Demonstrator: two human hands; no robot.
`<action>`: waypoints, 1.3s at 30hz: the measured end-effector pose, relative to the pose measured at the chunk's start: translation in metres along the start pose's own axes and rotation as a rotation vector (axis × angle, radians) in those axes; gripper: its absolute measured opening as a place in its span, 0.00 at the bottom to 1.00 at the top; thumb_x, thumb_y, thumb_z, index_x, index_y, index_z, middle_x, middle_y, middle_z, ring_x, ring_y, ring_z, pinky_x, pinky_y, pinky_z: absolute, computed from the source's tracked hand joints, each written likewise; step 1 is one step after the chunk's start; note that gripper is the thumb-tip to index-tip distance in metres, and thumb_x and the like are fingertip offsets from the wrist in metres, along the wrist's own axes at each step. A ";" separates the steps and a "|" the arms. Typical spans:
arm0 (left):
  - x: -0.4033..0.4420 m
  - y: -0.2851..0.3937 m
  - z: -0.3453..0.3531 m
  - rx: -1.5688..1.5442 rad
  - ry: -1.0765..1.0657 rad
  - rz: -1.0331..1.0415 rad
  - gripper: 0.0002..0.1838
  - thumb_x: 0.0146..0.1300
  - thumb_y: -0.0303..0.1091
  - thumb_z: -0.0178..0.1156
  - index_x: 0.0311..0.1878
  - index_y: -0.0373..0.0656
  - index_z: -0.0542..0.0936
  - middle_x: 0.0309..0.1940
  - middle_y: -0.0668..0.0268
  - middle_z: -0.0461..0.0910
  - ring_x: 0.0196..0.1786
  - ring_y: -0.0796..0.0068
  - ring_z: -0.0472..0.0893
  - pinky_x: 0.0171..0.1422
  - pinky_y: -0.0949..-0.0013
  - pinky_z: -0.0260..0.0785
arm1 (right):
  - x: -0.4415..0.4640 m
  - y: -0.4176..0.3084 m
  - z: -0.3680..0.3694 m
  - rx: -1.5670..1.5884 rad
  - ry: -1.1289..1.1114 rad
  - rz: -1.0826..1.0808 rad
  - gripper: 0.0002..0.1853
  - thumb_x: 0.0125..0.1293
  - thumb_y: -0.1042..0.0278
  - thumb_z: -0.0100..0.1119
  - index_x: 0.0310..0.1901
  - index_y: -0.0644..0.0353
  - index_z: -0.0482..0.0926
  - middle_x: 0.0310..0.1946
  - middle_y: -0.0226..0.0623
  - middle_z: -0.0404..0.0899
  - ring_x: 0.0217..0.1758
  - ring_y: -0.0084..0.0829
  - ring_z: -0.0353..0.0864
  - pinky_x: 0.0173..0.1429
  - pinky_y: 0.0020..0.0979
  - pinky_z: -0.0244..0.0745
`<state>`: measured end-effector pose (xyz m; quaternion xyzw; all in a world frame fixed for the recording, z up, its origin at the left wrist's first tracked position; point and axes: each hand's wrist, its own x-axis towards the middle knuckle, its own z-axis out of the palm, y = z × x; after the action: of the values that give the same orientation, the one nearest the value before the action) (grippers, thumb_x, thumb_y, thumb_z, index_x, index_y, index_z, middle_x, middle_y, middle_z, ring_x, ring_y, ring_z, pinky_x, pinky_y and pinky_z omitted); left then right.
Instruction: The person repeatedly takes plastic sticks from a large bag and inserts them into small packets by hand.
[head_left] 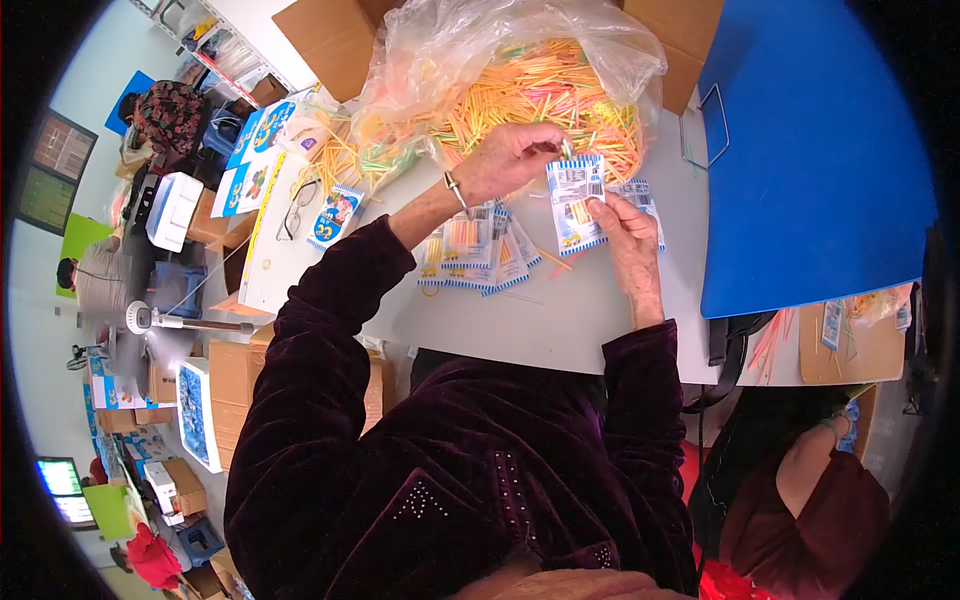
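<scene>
Probably, the small packet (573, 186) is very light and soft, with thin film, a little slippery; the slim things inside could bend or break under hard pressing. Its striped edge or flat side seems good for holding. It is above the bench (450, 321), in the right hand (633, 238), which is closed on its lower side, thumb in front. The left hand (503, 160) is narrow, fingertips near the top edge; what they hold, I cannot tell. Below, similar shiny flat packets (466, 238) overlap. Beyond, many thin, straight sticks (492, 104), orange, pink and green, fill a wrinkled clear bag (397, 82) between stiff cardboard flaps (327, 42).
</scene>
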<state>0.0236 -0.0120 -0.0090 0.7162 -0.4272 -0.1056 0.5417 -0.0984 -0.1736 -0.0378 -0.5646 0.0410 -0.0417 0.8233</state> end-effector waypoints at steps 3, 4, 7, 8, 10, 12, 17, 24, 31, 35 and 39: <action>0.003 0.013 -0.009 0.053 -0.011 -0.006 0.08 0.58 0.27 0.55 0.41 0.37 0.74 0.30 0.64 0.77 0.34 0.77 0.76 0.41 0.74 0.70 | 0.004 0.006 -0.003 -0.105 0.020 -0.083 0.10 0.61 0.69 0.57 0.40 0.66 0.79 0.30 0.25 0.77 0.33 0.12 0.70 0.40 0.16 0.65; 0.003 0.015 -0.012 0.167 -0.020 0.032 0.09 0.60 0.27 0.54 0.44 0.37 0.74 0.33 0.65 0.77 0.37 0.77 0.77 0.43 0.74 0.70 | 0.001 0.002 -0.001 -0.108 0.009 -0.062 0.10 0.61 0.69 0.57 0.40 0.66 0.79 0.30 0.25 0.77 0.33 0.12 0.70 0.39 0.16 0.65; 0.001 0.034 -0.015 0.347 -0.040 0.063 0.10 0.62 0.28 0.52 0.46 0.36 0.74 0.35 0.65 0.78 0.39 0.78 0.78 0.44 0.75 0.70 | -0.004 -0.008 0.003 -0.090 -0.004 -0.010 0.10 0.61 0.69 0.57 0.40 0.66 0.79 0.29 0.24 0.77 0.32 0.12 0.70 0.38 0.16 0.65; 0.000 0.038 -0.015 0.412 -0.049 0.056 0.11 0.63 0.28 0.51 0.46 0.35 0.74 0.34 0.64 0.78 0.38 0.77 0.78 0.43 0.75 0.71 | -0.005 -0.010 0.003 -0.069 -0.010 0.020 0.10 0.60 0.69 0.57 0.40 0.66 0.79 0.29 0.24 0.77 0.32 0.12 0.70 0.38 0.16 0.65; -0.001 0.035 -0.016 0.408 -0.023 0.077 0.11 0.62 0.28 0.52 0.47 0.35 0.74 0.33 0.64 0.78 0.38 0.78 0.78 0.42 0.75 0.71 | -0.005 -0.008 0.003 -0.036 -0.001 0.014 0.10 0.60 0.70 0.57 0.39 0.66 0.79 0.30 0.24 0.77 0.32 0.12 0.70 0.39 0.16 0.65; -0.003 0.030 -0.018 0.404 0.003 0.100 0.11 0.62 0.28 0.52 0.47 0.34 0.74 0.33 0.65 0.78 0.38 0.78 0.78 0.41 0.75 0.70 | -0.004 -0.005 0.001 -0.002 0.008 0.006 0.10 0.60 0.70 0.57 0.39 0.66 0.79 0.30 0.24 0.77 0.32 0.12 0.70 0.39 0.15 0.65; -0.004 0.023 -0.028 0.042 -0.082 -0.125 0.13 0.62 0.27 0.53 0.50 0.34 0.73 0.32 0.66 0.77 0.36 0.81 0.77 0.40 0.77 0.70 | -0.005 -0.007 0.001 -0.017 -0.011 0.035 0.10 0.61 0.69 0.56 0.40 0.67 0.79 0.30 0.27 0.78 0.32 0.13 0.72 0.38 0.17 0.68; -0.007 0.021 -0.028 0.015 -0.068 -0.193 0.13 0.62 0.27 0.53 0.49 0.34 0.74 0.30 0.68 0.77 0.36 0.81 0.76 0.42 0.78 0.69 | -0.004 -0.006 0.002 0.010 -0.024 0.075 0.11 0.61 0.68 0.56 0.41 0.66 0.78 0.31 0.28 0.78 0.32 0.14 0.73 0.39 0.17 0.70; -0.007 0.040 -0.039 0.446 -0.108 0.080 0.10 0.59 0.30 0.56 0.44 0.40 0.78 0.37 0.65 0.80 0.36 0.76 0.78 0.42 0.74 0.69 | -0.006 -0.009 0.003 -0.019 -0.013 0.026 0.10 0.61 0.68 0.56 0.40 0.66 0.78 0.29 0.26 0.77 0.31 0.14 0.72 0.36 0.17 0.68; -0.008 0.050 -0.033 0.651 -0.076 0.236 0.09 0.58 0.31 0.56 0.41 0.43 0.79 0.35 0.62 0.79 0.35 0.65 0.78 0.39 0.69 0.69 | -0.002 -0.002 0.000 -0.107 -0.027 0.035 0.10 0.61 0.68 0.56 0.37 0.66 0.78 0.27 0.25 0.76 0.30 0.13 0.70 0.37 0.16 0.66; -0.006 0.050 -0.023 0.737 -0.161 0.284 0.08 0.57 0.30 0.55 0.39 0.43 0.79 0.31 0.62 0.78 0.34 0.63 0.77 0.38 0.66 0.69 | -0.002 -0.001 -0.001 -0.128 -0.042 -0.047 0.10 0.62 0.67 0.55 0.37 0.66 0.78 0.27 0.25 0.76 0.29 0.13 0.69 0.35 0.16 0.65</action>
<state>0.0093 0.0058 0.0420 0.7857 -0.5722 0.0748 0.2228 -0.1003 -0.1744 -0.0375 -0.6178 0.0132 -0.0463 0.7849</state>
